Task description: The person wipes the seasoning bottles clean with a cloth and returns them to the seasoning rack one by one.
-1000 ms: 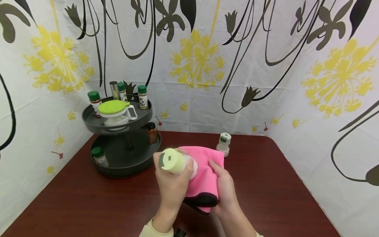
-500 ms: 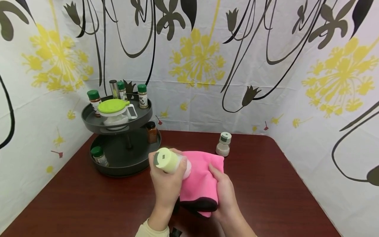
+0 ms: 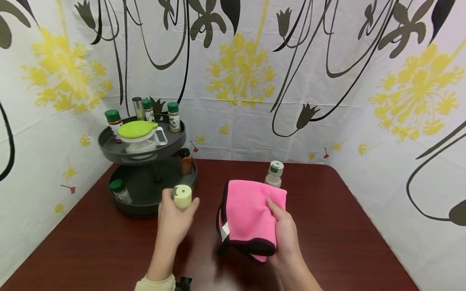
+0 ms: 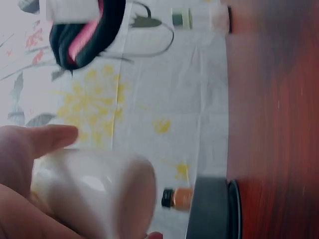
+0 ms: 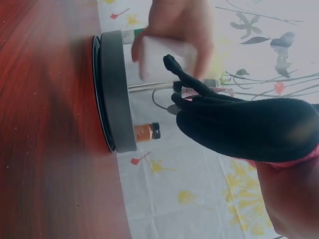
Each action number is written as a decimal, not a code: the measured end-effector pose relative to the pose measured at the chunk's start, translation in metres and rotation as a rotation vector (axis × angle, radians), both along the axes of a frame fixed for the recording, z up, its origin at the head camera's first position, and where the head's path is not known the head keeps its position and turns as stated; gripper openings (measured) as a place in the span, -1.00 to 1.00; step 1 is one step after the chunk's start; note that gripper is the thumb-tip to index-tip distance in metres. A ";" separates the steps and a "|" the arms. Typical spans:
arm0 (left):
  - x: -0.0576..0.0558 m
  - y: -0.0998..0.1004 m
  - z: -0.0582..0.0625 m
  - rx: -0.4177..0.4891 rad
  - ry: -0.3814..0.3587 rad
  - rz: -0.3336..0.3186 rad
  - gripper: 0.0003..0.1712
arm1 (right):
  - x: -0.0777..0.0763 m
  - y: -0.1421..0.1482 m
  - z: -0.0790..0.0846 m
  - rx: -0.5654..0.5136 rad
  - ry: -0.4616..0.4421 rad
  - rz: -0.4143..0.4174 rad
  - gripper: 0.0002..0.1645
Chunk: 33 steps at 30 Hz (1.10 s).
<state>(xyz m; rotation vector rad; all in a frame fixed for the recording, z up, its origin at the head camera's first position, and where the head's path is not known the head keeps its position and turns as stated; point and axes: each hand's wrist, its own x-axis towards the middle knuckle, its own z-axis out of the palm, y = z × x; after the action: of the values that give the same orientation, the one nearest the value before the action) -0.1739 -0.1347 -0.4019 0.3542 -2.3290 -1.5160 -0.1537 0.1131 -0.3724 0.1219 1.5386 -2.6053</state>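
My left hand (image 3: pixel 174 220) holds a white shaker bottle (image 4: pixel 99 184) with a pale yellow-green cap (image 3: pixel 183 196). It is left of the cloth and apart from it, in front of the rack's lower tier. The bottle's smooth base faces the left wrist camera. My right hand (image 3: pixel 287 234) grips a folded pink cloth (image 3: pixel 251 214) with black edging and a white tag, thumb on top and fingers hidden beneath. In the right wrist view the cloth's black edge (image 5: pixel 249 127) covers much of that hand. Behind the cloth stands another shaker (image 3: pixel 274 174) with a pale cap, partly hidden.
A dark two-tier round rack (image 3: pixel 145 208) stands at the back left. Its upper tier bears green-capped spice jars (image 3: pixel 174 117) and a lime-lidded white container (image 3: pixel 137 131). A black-capped orange spice jar (image 3: pixel 185 162) and a green-capped jar (image 3: pixel 120 191) sit below. Patterned fabric hangs behind the table.
My left hand has moved left and away from the cloth with the shaker bottle, which earlier touched or overlapped the cloth. The cloth's left edge and tag now show. My right hand has shifted slightly right.
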 end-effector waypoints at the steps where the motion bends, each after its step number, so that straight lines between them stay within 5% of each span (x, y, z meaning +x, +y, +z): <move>1: 0.000 -0.005 0.000 -0.014 -0.003 -0.003 -0.24 | -0.001 0.000 0.000 0.001 0.002 0.003 -0.68; 5: 0.003 -0.015 0.000 -0.009 -0.009 -0.035 -0.21 | -0.002 0.000 -0.001 -0.001 0.009 0.005 -0.68; 12: 0.004 -0.004 0.001 0.070 0.010 -0.091 -0.22 | -0.004 0.004 -0.003 -0.016 0.015 0.006 -0.68; 20: -0.004 -0.004 0.002 0.043 0.091 -0.023 -0.22 | -0.004 0.013 -0.005 -0.001 0.014 -0.017 -0.65; 27: -0.026 -0.030 -0.001 -0.074 0.269 0.067 -0.26 | -0.005 0.018 -0.005 -0.016 0.015 -0.010 -0.65; 33: -0.054 -0.053 -0.001 -0.171 0.257 0.044 -0.31 | -0.006 0.021 -0.006 -0.007 0.000 -0.033 -0.64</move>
<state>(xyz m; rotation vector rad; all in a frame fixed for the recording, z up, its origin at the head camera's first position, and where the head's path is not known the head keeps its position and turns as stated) -0.2281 -0.1877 -0.4033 0.1547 -2.2104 -1.2496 -0.1599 0.1337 -0.3786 0.1478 1.5408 -2.6351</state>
